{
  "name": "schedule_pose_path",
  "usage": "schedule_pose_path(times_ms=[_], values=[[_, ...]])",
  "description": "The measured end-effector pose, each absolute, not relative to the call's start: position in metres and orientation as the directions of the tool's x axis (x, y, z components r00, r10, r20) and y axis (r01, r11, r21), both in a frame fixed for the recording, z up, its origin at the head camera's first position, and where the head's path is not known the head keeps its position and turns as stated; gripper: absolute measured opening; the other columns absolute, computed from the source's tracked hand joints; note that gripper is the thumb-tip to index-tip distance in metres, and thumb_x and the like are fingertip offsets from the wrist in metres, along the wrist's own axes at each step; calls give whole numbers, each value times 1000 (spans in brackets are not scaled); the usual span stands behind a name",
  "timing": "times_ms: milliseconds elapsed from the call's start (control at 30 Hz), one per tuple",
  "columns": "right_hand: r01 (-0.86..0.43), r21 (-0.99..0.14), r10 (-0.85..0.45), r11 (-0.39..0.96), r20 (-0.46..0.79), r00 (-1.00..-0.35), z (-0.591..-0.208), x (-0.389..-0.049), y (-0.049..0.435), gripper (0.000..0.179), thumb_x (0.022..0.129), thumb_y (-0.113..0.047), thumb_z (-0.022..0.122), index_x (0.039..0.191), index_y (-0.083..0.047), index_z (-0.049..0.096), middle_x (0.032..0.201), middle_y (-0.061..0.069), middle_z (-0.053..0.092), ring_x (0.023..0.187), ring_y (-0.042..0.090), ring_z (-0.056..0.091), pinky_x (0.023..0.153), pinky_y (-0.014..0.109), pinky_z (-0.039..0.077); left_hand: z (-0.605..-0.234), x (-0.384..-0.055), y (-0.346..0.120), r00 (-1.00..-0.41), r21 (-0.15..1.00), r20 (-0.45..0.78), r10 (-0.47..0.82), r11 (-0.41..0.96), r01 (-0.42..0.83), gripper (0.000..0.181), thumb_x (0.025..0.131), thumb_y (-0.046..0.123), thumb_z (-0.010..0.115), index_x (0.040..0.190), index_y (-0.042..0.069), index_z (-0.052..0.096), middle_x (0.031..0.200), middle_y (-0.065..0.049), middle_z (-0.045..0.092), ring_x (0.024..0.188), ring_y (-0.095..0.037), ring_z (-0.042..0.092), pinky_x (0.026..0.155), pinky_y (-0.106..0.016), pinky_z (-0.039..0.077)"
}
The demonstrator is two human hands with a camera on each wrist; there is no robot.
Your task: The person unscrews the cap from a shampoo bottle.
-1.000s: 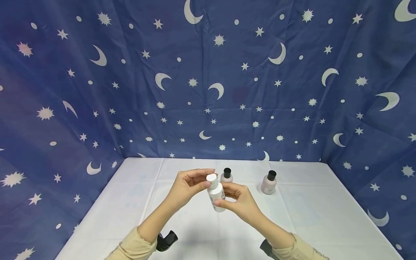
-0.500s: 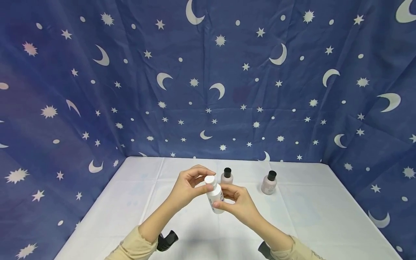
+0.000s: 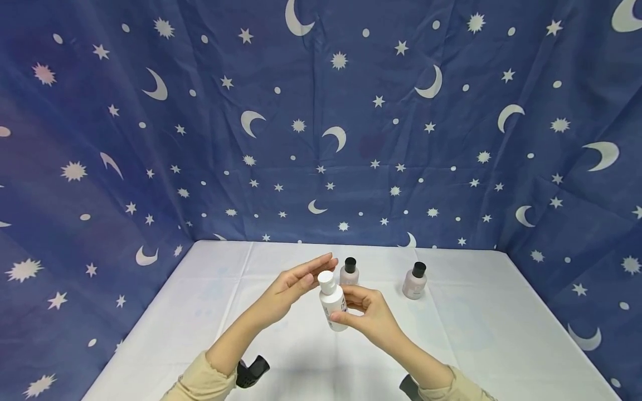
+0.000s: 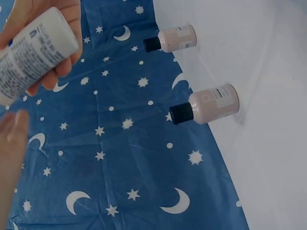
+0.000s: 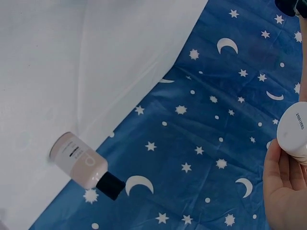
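Observation:
A white bottle [image 3: 333, 303] with a white cap and printed label is held above the table, tilted, in the grip of my right hand [image 3: 373, 317]. Thumb and fingers wrap its lower body. In the right wrist view the round base of the bottle [image 5: 293, 129] shows at the right edge. My left hand [image 3: 288, 289] is beside the cap, its fingers extended behind it and the thumb apart from it. The left wrist view shows the label side of the bottle [image 4: 36, 52] and part of the left hand [image 4: 12, 153], blurred.
Two pale pink bottles with black caps stand on the white-covered table [image 3: 481, 312]: one pink bottle [image 3: 349, 273] just behind the hands, another pink bottle [image 3: 414, 283] farther right. A blue curtain [image 3: 321, 184] with moons and stars encloses the back and sides.
Earlier the left thumb and fingers held the cap of the white bottle. Now they have let go and straightened, slightly to the left. The right hand keeps its grip.

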State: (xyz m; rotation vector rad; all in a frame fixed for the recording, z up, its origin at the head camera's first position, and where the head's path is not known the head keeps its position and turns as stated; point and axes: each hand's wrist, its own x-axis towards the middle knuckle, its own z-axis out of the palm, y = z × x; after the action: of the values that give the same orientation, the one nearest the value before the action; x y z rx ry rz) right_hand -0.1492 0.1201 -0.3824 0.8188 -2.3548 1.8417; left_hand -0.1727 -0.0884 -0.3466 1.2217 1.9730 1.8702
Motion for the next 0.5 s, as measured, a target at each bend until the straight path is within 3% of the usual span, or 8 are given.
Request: schedule_pose_path(times_ms=[167,267,400,500], values=[[-430,-891,-380,145,351,-856,-383,-149,121,42,82,-14,73,116,7,61,108,23,67,97,1,64,88,20,52,-350,-174,-89,-630,899,389,672,-125,421,46,103,18,37,142,-7,33,145,-26,37,133,-2,39,110,-20,34],[-432,-890,-382,144,353,-854,-383,-148,120,42,82,-14,73,115,7,61,108,24,67,97,1,64,88,19,52,-352,-174,-88,-638,892,408,653,-137,431,45,102,16,41,140,-7,36,140,-24,45,128,-3,46,108,-23,38],[-436,-888,-378,143,358,-854,-384,-148,120,41,82,-13,73,115,7,61,109,23,67,97,2,64,88,19,52,-354,-175,-87,-674,891,432,599,-167,422,46,98,15,49,137,-8,39,127,-2,62,116,-5,57,102,-26,45],[-438,-888,-374,142,361,-854,-384,-147,120,42,82,-13,73,116,7,61,109,23,67,97,1,64,88,20,52,-354,-174,-86,-707,895,430,562,-163,415,47,95,15,55,133,-11,43,118,16,64,108,-3,61,96,-23,49]])
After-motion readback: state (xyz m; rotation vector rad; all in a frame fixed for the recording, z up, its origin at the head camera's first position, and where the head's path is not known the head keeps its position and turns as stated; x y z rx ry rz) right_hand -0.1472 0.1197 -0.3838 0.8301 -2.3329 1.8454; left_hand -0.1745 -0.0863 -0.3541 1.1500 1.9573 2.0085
